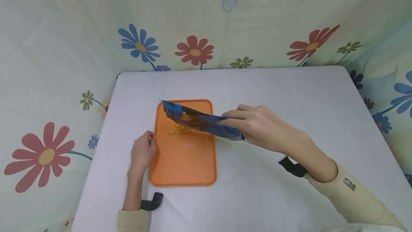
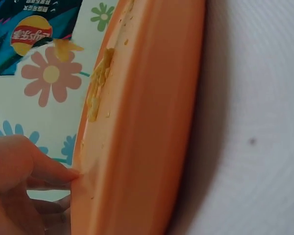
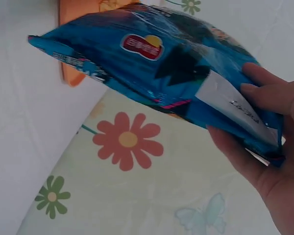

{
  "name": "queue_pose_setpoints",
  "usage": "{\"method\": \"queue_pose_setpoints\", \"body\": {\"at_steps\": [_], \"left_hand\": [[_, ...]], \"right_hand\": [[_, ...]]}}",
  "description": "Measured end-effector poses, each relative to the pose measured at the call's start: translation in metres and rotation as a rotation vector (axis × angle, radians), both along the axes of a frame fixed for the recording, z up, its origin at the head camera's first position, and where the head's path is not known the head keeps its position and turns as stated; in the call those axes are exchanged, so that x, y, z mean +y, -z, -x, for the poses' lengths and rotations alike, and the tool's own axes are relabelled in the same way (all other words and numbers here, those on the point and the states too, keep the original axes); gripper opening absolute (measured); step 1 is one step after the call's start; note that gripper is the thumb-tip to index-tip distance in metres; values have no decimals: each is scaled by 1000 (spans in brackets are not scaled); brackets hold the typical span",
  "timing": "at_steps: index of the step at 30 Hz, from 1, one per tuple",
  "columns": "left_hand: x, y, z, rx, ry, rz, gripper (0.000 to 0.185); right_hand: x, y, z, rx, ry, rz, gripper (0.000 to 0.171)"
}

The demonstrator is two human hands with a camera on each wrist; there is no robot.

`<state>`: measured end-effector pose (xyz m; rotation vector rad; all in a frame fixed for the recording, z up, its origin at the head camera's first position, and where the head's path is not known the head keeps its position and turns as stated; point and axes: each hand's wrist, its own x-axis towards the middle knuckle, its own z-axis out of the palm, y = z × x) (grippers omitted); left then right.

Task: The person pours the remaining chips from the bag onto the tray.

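My right hand (image 1: 254,124) grips the bottom end of a blue crisp bag (image 1: 199,120), held tilted with its open end over the orange tray (image 1: 185,167). In the right wrist view the fingers (image 3: 264,93) and thumb pinch the blue bag (image 3: 152,58) by its sealed end. A small pile of yellow crisps (image 1: 181,128) lies on the tray under the bag's mouth. My left hand (image 1: 143,149) rests at the tray's left edge, fingers curled against the rim. In the left wrist view my fingertip (image 2: 59,172) touches the tray's rim (image 2: 152,122), and the crisps (image 2: 99,83) show on it.
The tray sits on a white-covered table (image 1: 273,92). Flower-print cloth walls (image 1: 64,46) close in the back and both sides. Crumbs speckle the tray's middle.
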<state>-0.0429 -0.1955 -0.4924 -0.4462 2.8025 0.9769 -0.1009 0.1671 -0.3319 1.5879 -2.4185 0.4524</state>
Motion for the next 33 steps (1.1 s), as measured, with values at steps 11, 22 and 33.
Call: {"method": "queue_pose_setpoints", "body": {"at_steps": [11, 22, 33], "left_hand": [[1, 2, 1, -8, -17, -8, 23], [2, 1, 0, 3, -18, -3, 22], [3, -1, -1, 0, -12, -4, 21]], "right_hand": [[0, 1, -2, 14, -20, -17, 43], [2, 0, -5, 2, -24, -21, 42], [2, 0, -7, 42, -13, 0, 38]]}}
